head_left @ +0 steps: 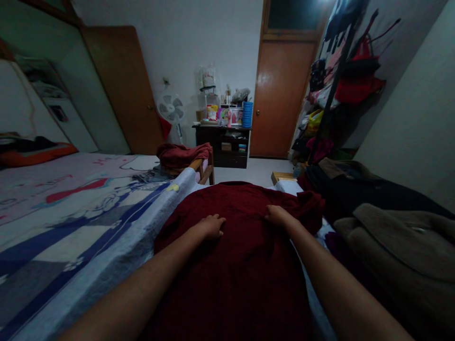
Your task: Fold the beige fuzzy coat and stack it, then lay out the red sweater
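Note:
A dark red shirt (241, 265) lies spread over a light blue cloth-covered surface in front of me, with what looks like a short sleeve (313, 203) out to the right. On the upper left of the fabric rests my left hand (212, 226), its fingers apart and lying on the cloth. My right hand (277, 215) is at the upper right of the shirt; its fingers are curled together on the fabric, with small creases beside them. The near end of the shirt runs out of view between my forearms.
A bed with a patterned blanket (106, 208) lies to the left, with folded red cloth (183, 155) at its far end. Coats (401, 237) are piled at right. Beyond stand a fan (171, 110), a dark cabinet (222, 147) and a closed door (282, 94).

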`<state>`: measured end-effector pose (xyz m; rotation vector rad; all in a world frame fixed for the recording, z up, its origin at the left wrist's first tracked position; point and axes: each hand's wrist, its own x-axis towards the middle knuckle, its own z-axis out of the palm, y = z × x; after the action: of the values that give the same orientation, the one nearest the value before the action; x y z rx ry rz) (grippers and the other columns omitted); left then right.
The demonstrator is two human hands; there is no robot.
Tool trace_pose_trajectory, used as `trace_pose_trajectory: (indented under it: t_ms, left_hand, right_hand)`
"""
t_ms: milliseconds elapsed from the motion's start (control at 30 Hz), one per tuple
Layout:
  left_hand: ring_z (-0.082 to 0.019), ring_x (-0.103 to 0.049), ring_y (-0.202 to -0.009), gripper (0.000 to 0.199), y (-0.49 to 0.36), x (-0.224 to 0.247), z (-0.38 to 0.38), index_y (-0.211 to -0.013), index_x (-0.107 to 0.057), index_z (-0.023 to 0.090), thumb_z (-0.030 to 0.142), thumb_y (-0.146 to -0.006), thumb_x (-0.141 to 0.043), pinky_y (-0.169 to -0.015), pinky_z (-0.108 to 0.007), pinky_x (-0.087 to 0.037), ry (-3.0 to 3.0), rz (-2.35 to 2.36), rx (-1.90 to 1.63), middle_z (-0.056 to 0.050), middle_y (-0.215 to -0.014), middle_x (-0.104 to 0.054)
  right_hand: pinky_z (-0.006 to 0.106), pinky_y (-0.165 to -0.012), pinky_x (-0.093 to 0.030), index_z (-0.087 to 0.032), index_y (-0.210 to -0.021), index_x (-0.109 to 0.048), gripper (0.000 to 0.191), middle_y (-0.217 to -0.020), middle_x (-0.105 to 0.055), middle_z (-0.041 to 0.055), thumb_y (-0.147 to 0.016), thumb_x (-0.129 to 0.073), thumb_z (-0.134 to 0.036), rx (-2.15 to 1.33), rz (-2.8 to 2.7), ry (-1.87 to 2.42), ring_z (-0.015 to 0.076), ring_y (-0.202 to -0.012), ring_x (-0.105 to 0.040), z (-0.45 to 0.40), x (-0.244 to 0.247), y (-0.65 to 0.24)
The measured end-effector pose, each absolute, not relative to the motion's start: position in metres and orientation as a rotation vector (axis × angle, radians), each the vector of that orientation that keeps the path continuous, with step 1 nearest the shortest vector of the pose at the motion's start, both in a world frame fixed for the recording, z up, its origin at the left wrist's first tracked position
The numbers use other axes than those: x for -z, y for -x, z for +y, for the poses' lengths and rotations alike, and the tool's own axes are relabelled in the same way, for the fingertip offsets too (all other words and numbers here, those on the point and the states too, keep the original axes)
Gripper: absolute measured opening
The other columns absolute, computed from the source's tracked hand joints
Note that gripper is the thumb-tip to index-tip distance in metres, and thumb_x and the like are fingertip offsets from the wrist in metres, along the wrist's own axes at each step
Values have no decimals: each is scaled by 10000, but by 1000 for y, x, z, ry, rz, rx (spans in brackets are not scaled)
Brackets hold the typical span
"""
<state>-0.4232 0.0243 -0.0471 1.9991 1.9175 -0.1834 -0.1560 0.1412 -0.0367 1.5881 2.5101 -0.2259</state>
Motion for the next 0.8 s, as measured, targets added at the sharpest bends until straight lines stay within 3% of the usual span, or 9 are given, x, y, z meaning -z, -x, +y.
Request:
trace_pose_trajectory:
  t_ms: [67,167,233,300,400,500,633,800]
  left_hand:
    - [-340,-458,-1321,686,406,40,3,-1420,-462,222,309,-763,-641,-1064,-443,-396,-2069,1792,219,-152,-1497,-414]
    - [-359,-496,-1281,683,381,33,-31,-1409,-480,202,331,-757,-636,-1040,-451,-421,-2099,1676,240,-175,-1456,-456]
    - [-386,-451,-1315,666,367,32,-54,-1425,-461,205,373,-794,-591,-1048,-499,-400,-2065,1662,227,-192,-1476,-427]
    - [-423,-302,-1399,705,356,33,-73,-1479,-376,226,453,-832,-535,-1063,-583,-343,-1989,1695,209,-192,-1550,-303]
    - [-441,-42,-1453,867,347,38,-92,-1540,-206,246,586,-807,-523,-1085,-678,-199,-1895,1754,208,-166,-1613,-72]
    - [-425,61,-1450,959,342,46,-102,-1549,-146,229,634,-773,-538,-1109,-673,-79,-1896,1799,177,-164,-1612,20]
    - [-404,92,-1452,950,343,55,-105,-1546,-161,255,652,-767,-532,-1117,-660,-39,-1902,1825,103,-139,-1618,20]
    - [-399,-19,-1468,914,345,54,-108,-1533,-238,226,587,-765,-577,-1134,-637,-92,-1932,1830,26,-148,-1616,-102]
  right_hand:
    - [330,-910,-448,-186,-1124,-675,311,-1156,-685,120,-839,-578,-263,188,2469,-1561,251,-1072,-633,127,29,152]
    - [483,-1013,-362,-179,-1129,-689,321,-1229,-642,165,-832,-582,-236,57,2412,-1586,334,-1184,-556,112,11,138]
    - [563,-1066,-256,-181,-1176,-672,349,-1339,-562,186,-847,-564,-219,-46,2393,-1618,377,-1297,-440,108,-4,124]
    - [590,-1072,-220,-186,-1207,-656,363,-1386,-515,196,-862,-543,-201,-114,2371,-1649,390,-1336,-385,106,-16,110]
    - [541,-1006,-344,-184,-1229,-638,365,-1292,-589,201,-900,-481,-173,-113,2329,-1680,354,-1243,-503,105,-26,92]
    - [404,-882,-463,-187,-1171,-666,323,-1140,-678,162,-904,-487,-160,-51,2314,-1674,286,-1070,-627,106,-28,82]
    - [377,-844,-481,-155,-1114,-689,311,-1176,-641,188,-936,-440,-207,-139,2338,-1760,294,-1038,-631,109,-39,73]
    - [453,-991,-389,-106,-1213,-646,373,-1364,-485,252,-915,-453,-220,-321,2356,-1895,381,-1261,-454,112,-55,64]
